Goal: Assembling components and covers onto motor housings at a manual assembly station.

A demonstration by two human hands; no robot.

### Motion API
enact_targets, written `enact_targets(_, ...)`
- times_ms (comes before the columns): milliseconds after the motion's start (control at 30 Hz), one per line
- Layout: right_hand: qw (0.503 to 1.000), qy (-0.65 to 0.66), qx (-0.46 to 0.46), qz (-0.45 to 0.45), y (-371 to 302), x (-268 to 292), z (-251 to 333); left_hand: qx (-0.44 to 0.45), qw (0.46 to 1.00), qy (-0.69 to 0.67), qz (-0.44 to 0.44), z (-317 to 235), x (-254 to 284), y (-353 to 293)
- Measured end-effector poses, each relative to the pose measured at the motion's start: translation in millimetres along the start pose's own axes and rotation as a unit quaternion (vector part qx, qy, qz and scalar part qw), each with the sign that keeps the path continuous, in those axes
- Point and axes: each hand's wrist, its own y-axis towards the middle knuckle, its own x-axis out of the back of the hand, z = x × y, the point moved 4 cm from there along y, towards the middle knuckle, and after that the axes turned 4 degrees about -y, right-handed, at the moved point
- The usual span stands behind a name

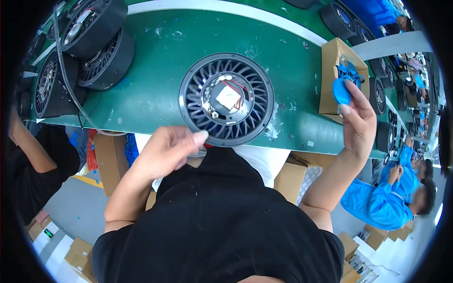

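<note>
My R hand [361, 122] pinches a blue disc [341, 92], well to rt. of round wheel [230, 114]; my L hand [165, 150] is nearer, at wheel's near-left rim, fingers curled, can't tell if gripping.

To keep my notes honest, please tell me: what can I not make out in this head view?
All in the head view:
Round black spoked wheel: underside, hidden by its own body.
Flat round blue disc: far face, turned away, in the right hand.
Open brown cardboard box: bottom, hidden by blue strands and walls.
Black rounded object, top: cut off by upper edge.
</note>
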Motion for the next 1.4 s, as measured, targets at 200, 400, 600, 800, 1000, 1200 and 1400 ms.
enact_targets(200, 0.995, 0.006, -0.034, 0.090, -10.2, -61.5, -0.9, -0.219, 0.959, 0.132, -0.121, -13.0, 14.2, 9.7)
enact_targets(400, 0.984, 0.044, -0.036, 0.170, -25.2, -133.0, 7.5, -0.263, 0.941, 0.124, -0.176, -22.6, 10.0, 24.6)
enact_targets(600, 0.961, -0.176, 0.055, 0.208, -26.5, -165.1, 4.0, -0.293, 0.932, 0.110, -0.183, -16.1, 9.0, 32.1)
enact_targets(800, 0.834, -0.430, 0.272, 0.214, -29.3, -175.6, 9.6, -0.303, 0.930, 0.103, -0.183, -15.9, 12.0, 34.4)
enact_targets(1000, 0.852, -0.417, 0.278, 0.151, -36.9, -178.4, 5.1, -0.311, 0.929, 0.090, -0.178, -17.8, 11.4, 33.3)
enact_targets(1200, 0.836, -0.441, 0.295, 0.142, -43.5, -182.8, 1.0, -0.324, 0.922, 0.102, -0.187, -14.3, 10.5, 35.0)
enact_targets(1400, 0.824, -0.449, 0.319, 0.128, -45.2, -183.8, 1.8, -0.331, 0.919, 0.108, -0.183, -13.8, 11.3, 34.8)
